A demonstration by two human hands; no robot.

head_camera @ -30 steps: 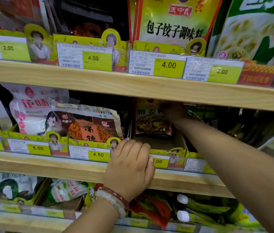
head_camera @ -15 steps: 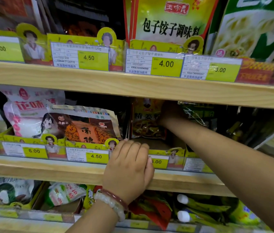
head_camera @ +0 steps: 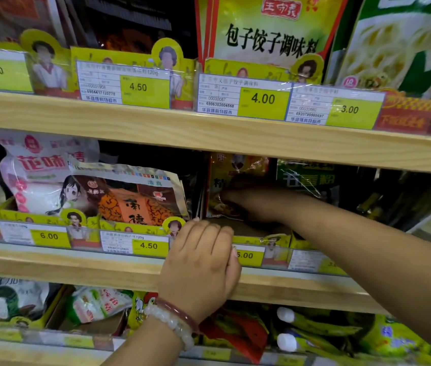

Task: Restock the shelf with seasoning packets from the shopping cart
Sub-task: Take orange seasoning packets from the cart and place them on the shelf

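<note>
Pale wood shelf (head_camera: 209, 138). Price tags (head_camera: 263, 100) — white with lime-yellow blocks and dark figures. Dumpling packet (head_camera: 269, 30) is yellow-green, red-edged, with black characters. Middle packet (head_camera: 135, 199) — orange and brown with dark swirls. Sugar bag (head_camera: 42, 165) is white with red lettering. Bracelets (head_camera: 174, 319): one milky white, one dark red.

Warm light from the front brightens the price tags (head_camera: 263, 99) and the wooden shelf edge (head_camera: 209, 133), glare streaks their plastic covers, the recess behind the packets lies in deep shadow, and wide-angle bending and soft blur grow toward the corners.
</note>
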